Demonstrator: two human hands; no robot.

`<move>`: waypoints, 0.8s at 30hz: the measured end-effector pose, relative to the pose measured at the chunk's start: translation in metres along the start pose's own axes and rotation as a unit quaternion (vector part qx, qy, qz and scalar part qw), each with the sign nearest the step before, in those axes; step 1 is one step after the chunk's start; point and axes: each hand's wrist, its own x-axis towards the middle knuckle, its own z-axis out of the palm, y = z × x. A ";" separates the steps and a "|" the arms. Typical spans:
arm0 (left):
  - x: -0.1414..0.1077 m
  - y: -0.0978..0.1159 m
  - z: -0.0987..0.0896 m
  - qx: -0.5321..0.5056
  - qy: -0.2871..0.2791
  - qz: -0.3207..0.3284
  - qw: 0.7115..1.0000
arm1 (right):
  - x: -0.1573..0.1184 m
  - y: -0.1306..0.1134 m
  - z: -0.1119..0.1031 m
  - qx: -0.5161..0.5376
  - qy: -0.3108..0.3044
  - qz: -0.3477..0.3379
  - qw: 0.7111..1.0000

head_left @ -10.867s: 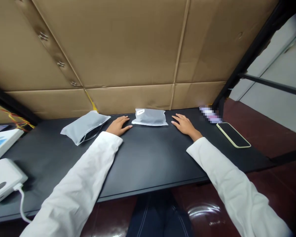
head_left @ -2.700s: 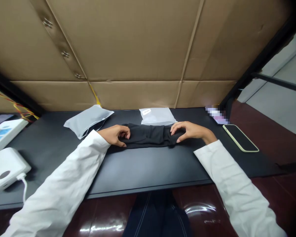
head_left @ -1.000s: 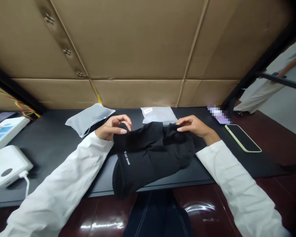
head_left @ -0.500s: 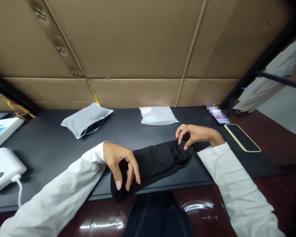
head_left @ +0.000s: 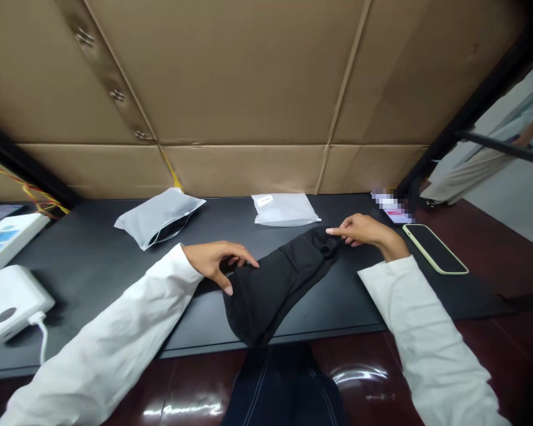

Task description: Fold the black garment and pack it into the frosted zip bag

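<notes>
A black folded piece of fabric [head_left: 270,284] lies slantwise near the table's front edge, its wider end toward me on the left and its narrower end up to the right. My right hand [head_left: 366,234] pinches that narrower end between thumb and fingers. At the far left corner of the wide end rests my left hand [head_left: 217,263], thumb and forefinger spread apart and touching the cloth. Its other fingers curl partly out of sight. What kind of garment the fabric is, I cannot tell.
On the black table [head_left: 98,284], a frosted zip bag [head_left: 155,216] gapes at the back left; a flat labelled one [head_left: 286,210] lies at the back middle. Two phones, one pale-cased [head_left: 435,248], lie right. A white charger [head_left: 13,302] and power strip [head_left: 9,239] stand left. Another person [head_left: 484,160] is beyond.
The fabric has turned: its right end went away from me, and its left end shifted rightward. My left hand moved up to its far edge; my right hand went from a loose curl to a pinch.
</notes>
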 end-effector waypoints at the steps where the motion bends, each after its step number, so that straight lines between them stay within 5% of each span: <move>1: 0.000 0.001 0.001 0.002 -0.021 0.015 1.000 | -0.003 -0.002 0.001 0.020 -0.046 0.010 0.999; 3: 0.000 0.004 0.003 0.005 -0.043 0.037 0.998 | -0.006 -0.007 0.004 0.042 -0.092 0.010 0.995; 5: 0.001 0.006 0.006 0.008 -0.051 0.043 0.998 | -0.008 -0.013 0.009 0.040 -0.075 -0.003 0.996; 9: 0.001 0.007 0.009 0.011 -0.075 0.027 0.997 | -0.013 -0.031 0.020 -0.002 0.089 -0.152 0.984; 13: 0.003 0.012 0.010 0.013 -0.063 0.038 0.997 | -0.029 -0.051 0.039 -0.014 0.217 -0.341 0.915; 18: 0.007 0.021 0.011 0.048 0.027 0.047 0.997 | -0.040 -0.060 0.072 -0.062 0.092 -0.516 0.849; 24: 0.010 0.008 0.014 0.130 0.093 0.095 0.983 | -0.035 -0.058 0.073 -0.061 -0.024 -0.491 0.869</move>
